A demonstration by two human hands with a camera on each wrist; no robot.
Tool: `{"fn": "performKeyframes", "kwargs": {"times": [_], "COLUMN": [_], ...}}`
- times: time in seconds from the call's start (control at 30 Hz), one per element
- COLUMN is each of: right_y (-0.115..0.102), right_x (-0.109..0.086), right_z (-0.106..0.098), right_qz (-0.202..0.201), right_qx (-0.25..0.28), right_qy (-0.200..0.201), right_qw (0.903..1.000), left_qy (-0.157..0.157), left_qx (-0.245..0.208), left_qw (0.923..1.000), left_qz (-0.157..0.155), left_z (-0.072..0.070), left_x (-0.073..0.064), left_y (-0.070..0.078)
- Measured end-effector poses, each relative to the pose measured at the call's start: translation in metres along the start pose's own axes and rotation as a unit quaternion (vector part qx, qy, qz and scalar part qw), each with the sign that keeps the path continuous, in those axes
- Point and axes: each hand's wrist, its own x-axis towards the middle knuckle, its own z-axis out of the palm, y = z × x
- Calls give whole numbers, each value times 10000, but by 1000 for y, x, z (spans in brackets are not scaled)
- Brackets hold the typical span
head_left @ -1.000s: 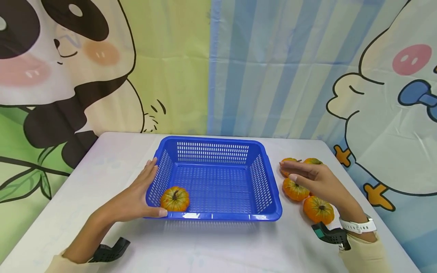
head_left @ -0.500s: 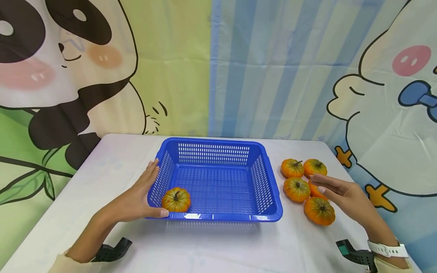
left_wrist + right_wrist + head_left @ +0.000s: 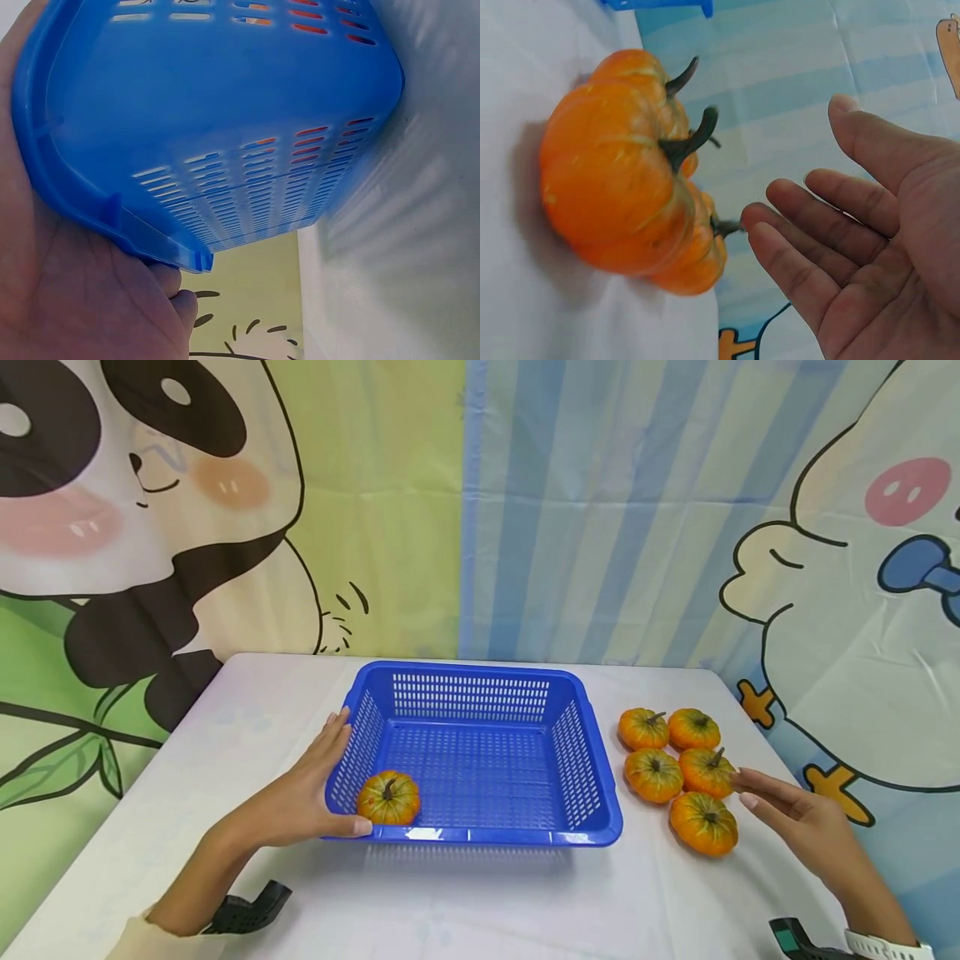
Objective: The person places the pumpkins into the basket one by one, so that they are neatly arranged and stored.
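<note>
My left hand (image 3: 296, 793) rests on the front left corner of a blue plastic basket (image 3: 480, 837). Its thumb lies along the front rim and its fingers stretch along the left side; the left wrist view shows the palm against the rim (image 3: 97, 225). Inside that corner sits one small orange pumpkin (image 3: 387, 798). To the right of the basket, my right hand (image 3: 817, 831) hovers with fingers extended, holding nothing. Its fingertips are close to a stemmed pumpkin (image 3: 706, 773) in a cluster; in the right wrist view a gap separates the hand (image 3: 877, 247) from the nearest pumpkin (image 3: 615, 180).
The cluster on the white table (image 3: 480, 910) also has a front pumpkin (image 3: 703, 824), a left one (image 3: 653, 776) and two at the back, (image 3: 642, 729) all standing close together. A printed curtain (image 3: 585, 510) hangs behind the table.
My right hand has moved right and toward me, off from above the pumpkins to their right side, uncovering them. My left hand and the basket stay practically where they were.
</note>
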Motion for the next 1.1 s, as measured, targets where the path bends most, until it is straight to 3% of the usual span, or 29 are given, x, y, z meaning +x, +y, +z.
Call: {"fn": "performKeyframes", "kwargs": {"times": [0.17,0.33,0.53,0.73,1.1], "right_y": [17,33,45,52,43], "right_x": [-3,-3,-3,-2,3], "right_z": [2,8,17,23,26], "right_qz": [709,1096,1386,1530,1823], "right_qx": [-102,-237,5,241,260], "right_qy": [-185,-253,-382,-785,-1131], "right_qw": [9973,9934,9896,9848,9764], "left_qy": [-15,-23,-21,-15,9], "left_qx": [34,44,71,96,62], "left_qw": [10000,10000,10000,9999,10000], "left_qz": [7,8,-29,-33,-42], "left_z": [-1,0,1,1,0], "left_x": [0,0,0,1,0], "left_y": [1,1,1,1,0]}}
